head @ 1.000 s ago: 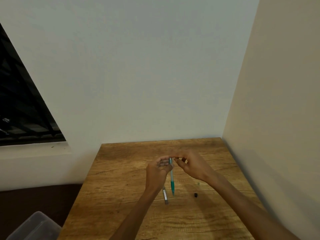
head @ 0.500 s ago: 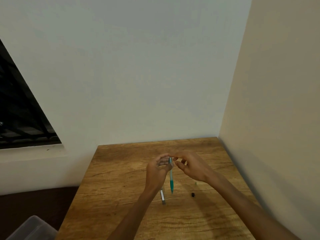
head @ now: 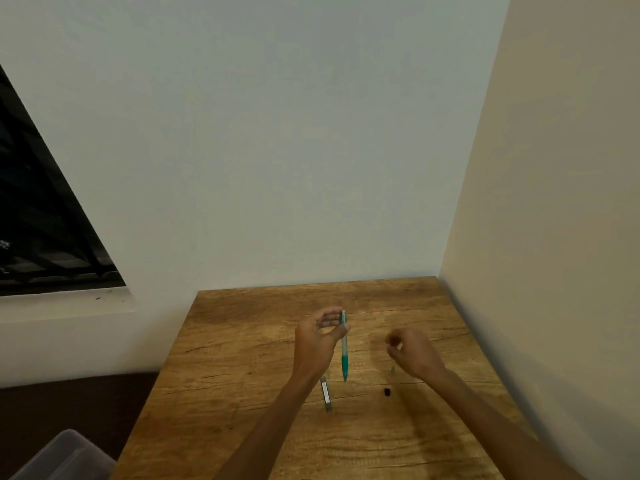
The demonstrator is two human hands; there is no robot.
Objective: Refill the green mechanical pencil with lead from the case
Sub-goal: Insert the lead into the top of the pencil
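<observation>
My left hand point(head: 317, 341) holds the green mechanical pencil point(head: 344, 351) upright above the wooden table point(head: 242, 358), tip down, gripped near its top end. My right hand point(head: 412, 353) hovers to the right of the pencil, apart from it, with its fingers curled; whether they pinch anything is too small to tell. The grey lead case point(head: 326, 395) lies flat on the table below my left wrist. A small black cap point(head: 387, 391) and a tiny greenish piece point(head: 392, 370) lie on the table near my right wrist.
The table stands in a corner: a white wall behind it and a beige wall point(head: 554, 237) along its right edge. A dark window point(head: 41, 220) is at the left. A clear plastic bin point(head: 65, 457) sits on the floor at the lower left.
My right hand has drawn away from the pencil's top, moving right and down. My left hand still holds the pencil upright in about the same place.
</observation>
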